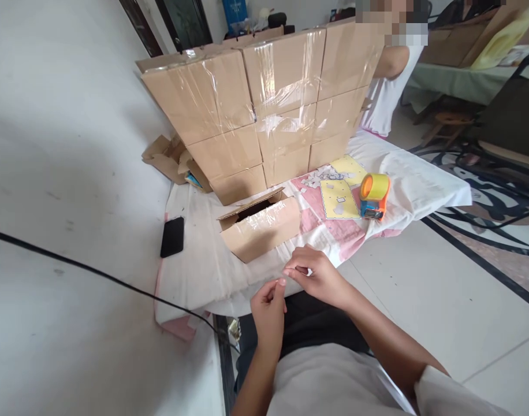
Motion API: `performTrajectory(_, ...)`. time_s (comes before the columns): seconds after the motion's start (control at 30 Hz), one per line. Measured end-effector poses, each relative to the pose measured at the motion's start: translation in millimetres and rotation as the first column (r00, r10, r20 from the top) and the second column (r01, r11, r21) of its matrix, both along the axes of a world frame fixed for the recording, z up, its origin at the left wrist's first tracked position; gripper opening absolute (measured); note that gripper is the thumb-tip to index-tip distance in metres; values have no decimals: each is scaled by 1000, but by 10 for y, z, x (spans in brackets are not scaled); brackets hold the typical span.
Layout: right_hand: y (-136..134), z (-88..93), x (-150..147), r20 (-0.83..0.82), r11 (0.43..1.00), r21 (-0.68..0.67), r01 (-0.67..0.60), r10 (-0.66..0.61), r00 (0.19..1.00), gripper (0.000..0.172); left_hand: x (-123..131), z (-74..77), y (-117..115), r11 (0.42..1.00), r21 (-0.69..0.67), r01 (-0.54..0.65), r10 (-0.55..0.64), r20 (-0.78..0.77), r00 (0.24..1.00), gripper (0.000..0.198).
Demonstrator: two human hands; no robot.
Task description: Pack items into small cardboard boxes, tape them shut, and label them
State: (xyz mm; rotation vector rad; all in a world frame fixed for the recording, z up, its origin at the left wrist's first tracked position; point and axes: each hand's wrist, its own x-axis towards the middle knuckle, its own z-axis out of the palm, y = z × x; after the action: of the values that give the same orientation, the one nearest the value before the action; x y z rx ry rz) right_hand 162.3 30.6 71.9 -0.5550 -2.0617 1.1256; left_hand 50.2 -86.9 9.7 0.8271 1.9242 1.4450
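My left hand (268, 306) is closed in a pinch, thumb against the curled fingers, just over the table's front edge. Close beside it, my right hand (314, 274) pinches thumb and fingertips together. What either pinch holds, if anything, is too small to make out. Beyond my hands lies a small cardboard box (264, 231), with tape on its near side and a dark gap along its top. An orange tape dispenser (375, 196) with a yellow roll stands to the right, next to yellow printed sheets (339, 199).
Stacked cardboard boxes (286, 130) bound with clear tape rise at the back. A black phone (172, 237) lies at left near the wall. An opened carton (164, 156) sits behind it. A black cable (95, 270) crosses at left. Another person (388, 81) is behind the stack.
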Motion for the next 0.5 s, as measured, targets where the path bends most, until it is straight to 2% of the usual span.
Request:
performTrajectory(0.07,71,142,42,-60,996,45,76,-74,995,24,-63,-76,-34,996,-53,71,-75,-81,994,50)
performTrajectory(0.13,171,326,84,-113,989,70,131,-123,986,23,-173,-126,-57,997,-44,59,-66,-179,982,48)
performTrajectory(0.2,292,522,98,-112,988,126,92,-78,991,21,-350,-82,-18,1000,11,-13,16,-323,946,40)
performTrajectory(0.27,421,690,61,-67,986,165,-10,21,998,18,-581,83,115,989,105,-104,141,-457,878,33)
performTrajectory(0.33,549,799,-25,-19,984,144,-105,109,994,14,-818,326,331,972,186,-143,225,-570,790,36)
performTrajectory(0.37,612,829,-81,-8,984,106,-145,146,989,12,-922,450,451,973,198,-118,221,-648,729,38)
performTrajectory(0.43,735,844,-202,-21,978,-3,-210,210,977,8,-1079,649,674,994,111,-12,99,-831,548,45)
performTrajectory(0.5,856,819,-316,-49,957,-112,-266,262,964,7,-1165,733,824,997,-31,71,-58,-907,417,51)
